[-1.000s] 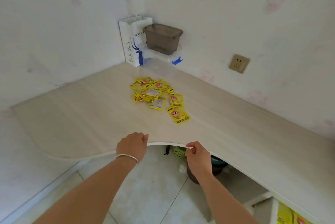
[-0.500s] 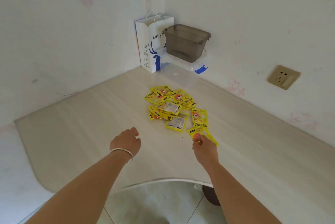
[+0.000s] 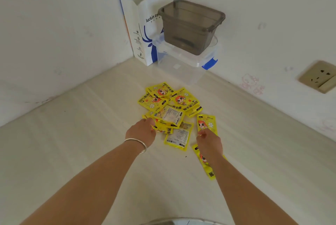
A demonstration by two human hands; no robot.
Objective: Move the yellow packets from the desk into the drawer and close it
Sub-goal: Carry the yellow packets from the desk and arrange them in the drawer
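Packets (image 3: 169, 113) look light, thin and slippery, so pinch the edges. Left hand (image 3: 141, 133) grips the pile's near-left edge; right hand (image 3: 209, 143) pinches one beside it.

Yellow packets (image 3: 171, 113), centre of frame, printed with an orange-haired cartoon figure, white flowers and black labels; two show pale printed backs. Surface (image 3: 91, 143): pale wood grain. Upper centre: white paper bag (image 3: 145, 30) with blue markings, smoky brown-grey bin (image 3: 190, 24), clear box (image 3: 183, 64) with blue clasp. Beige wall socket (image 3: 318, 76), right.
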